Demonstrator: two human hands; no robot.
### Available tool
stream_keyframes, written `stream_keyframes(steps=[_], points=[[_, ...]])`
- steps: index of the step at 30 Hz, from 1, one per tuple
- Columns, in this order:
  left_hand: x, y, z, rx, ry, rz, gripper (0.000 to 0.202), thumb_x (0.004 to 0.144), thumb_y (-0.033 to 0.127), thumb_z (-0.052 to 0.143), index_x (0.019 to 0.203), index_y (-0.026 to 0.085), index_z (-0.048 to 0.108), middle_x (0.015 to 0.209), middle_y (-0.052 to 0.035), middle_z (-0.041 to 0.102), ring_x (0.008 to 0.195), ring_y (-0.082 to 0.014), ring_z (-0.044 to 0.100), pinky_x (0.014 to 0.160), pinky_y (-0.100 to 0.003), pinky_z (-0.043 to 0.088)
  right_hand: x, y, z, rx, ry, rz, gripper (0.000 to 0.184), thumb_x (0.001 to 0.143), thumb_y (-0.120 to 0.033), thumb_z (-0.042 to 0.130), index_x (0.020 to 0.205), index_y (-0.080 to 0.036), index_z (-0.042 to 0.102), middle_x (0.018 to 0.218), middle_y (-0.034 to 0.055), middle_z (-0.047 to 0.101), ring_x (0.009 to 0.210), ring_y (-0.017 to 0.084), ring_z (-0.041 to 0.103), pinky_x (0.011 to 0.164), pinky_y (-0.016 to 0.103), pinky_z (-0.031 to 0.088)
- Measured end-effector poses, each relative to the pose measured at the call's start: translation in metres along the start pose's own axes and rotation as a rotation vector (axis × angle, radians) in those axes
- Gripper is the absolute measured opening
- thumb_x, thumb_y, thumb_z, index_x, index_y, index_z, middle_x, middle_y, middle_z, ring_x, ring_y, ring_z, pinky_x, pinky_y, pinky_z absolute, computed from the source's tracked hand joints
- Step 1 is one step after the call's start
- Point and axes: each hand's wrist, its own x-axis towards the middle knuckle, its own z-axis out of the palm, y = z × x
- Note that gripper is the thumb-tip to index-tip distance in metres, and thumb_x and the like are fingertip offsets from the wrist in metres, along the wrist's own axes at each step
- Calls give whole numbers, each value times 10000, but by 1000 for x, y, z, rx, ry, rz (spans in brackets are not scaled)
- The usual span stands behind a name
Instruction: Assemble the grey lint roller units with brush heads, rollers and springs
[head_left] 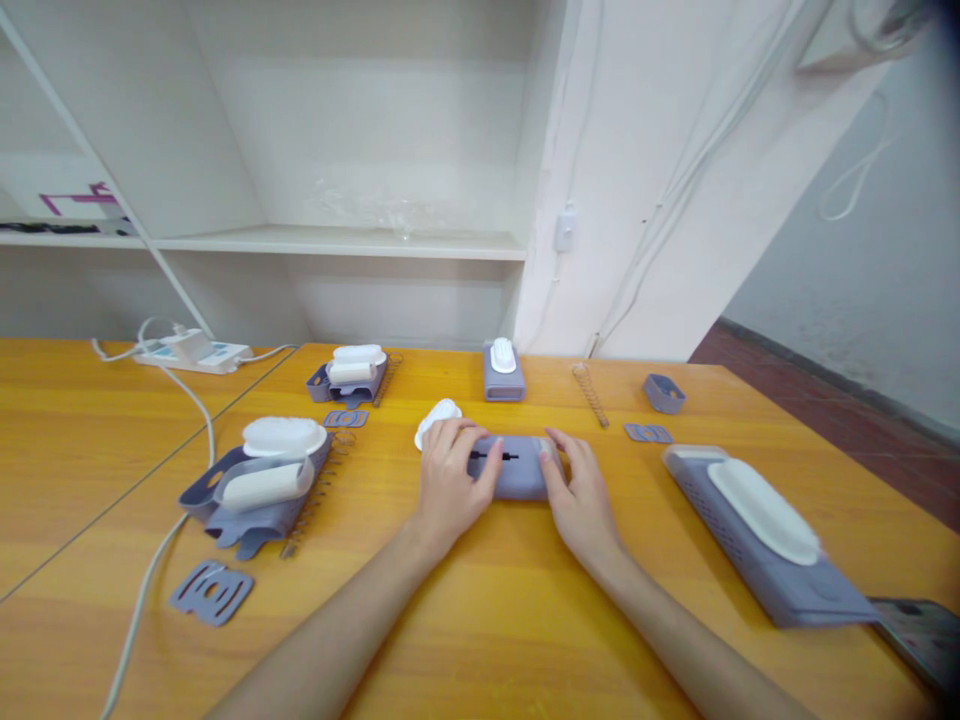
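A grey-purple plastic housing [519, 484] with a dark slot in its upper face lies on the table in front of me. My left hand [451, 472] is closed round its left end, thumb on the near side. At its right end, my right hand [583, 497] grips with thumb and fingers, beside a pale translucent part on that end. A white ribbed oval piece [435, 420] lies just behind my left fingers, partly hidden by them.
Left are grey housings with white parts [259, 490], springs [311, 500] and flat cut-out plates [212, 592]. A housing with a white oval [757, 530] and a phone [922, 640] lie right. Behind stand another housing [504, 385], a spring [590, 395] and a power strip [195, 352].
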Motion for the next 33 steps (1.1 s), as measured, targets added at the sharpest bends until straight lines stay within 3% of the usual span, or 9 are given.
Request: stream_keyframes(steps=[4,7,15,19,23,28,33], points=[[4,-17,5,81,190,-299,166,839,285,518,906,216,654,1107,-98,536,1086,-272,480,935,-472,358,0,-2,-2,-70,9,-45,328,887,-334,420,1147,-183,549,1158,120,555,1084,253,501,948,454,387],[6,-32,9,9,210,-505,205,837,268,480,885,220,673,1045,-101,559,1047,-278,513,925,-495,368,0,-2,-3,-105,30,-89,316,892,-295,393,1140,-200,565,1148,112,563,1072,254,508,937,461,386],[4,-41,11,-36,89,-556,158,729,197,572,859,217,661,876,-56,663,845,-239,596,824,-440,427,1,-2,-7,-159,23,-130,274,892,-282,403,1021,-198,630,1146,103,575,1102,247,509,945,446,378],[7,-37,8,-153,139,-611,139,774,233,549,870,201,645,860,-50,667,807,-219,606,765,-383,459,-2,-6,-5,-232,16,-194,274,879,-357,467,1049,-210,623,1196,97,563,1140,251,489,974,459,347],[7,-23,4,-289,216,-427,163,853,247,480,947,201,605,952,-44,650,909,-189,601,832,-342,463,-4,-8,-2,-322,-10,-262,335,852,-428,521,1084,-210,624,1226,106,559,1163,267,474,989,474,329],[3,-7,2,-352,67,-74,164,879,180,446,962,201,586,1054,-67,604,1045,-181,557,923,-345,439,-5,-7,0,-354,-9,-237,390,861,-466,499,1123,-200,613,1227,123,554,1166,283,468,968,470,363],[2,-7,4,-378,-80,-38,201,891,162,416,1018,211,564,1056,-72,618,1046,-181,567,921,-354,453,-3,-7,-2,-307,-20,-266,410,855,-408,504,1207,-202,547,1236,122,545,1173,277,463,985,472,357]])
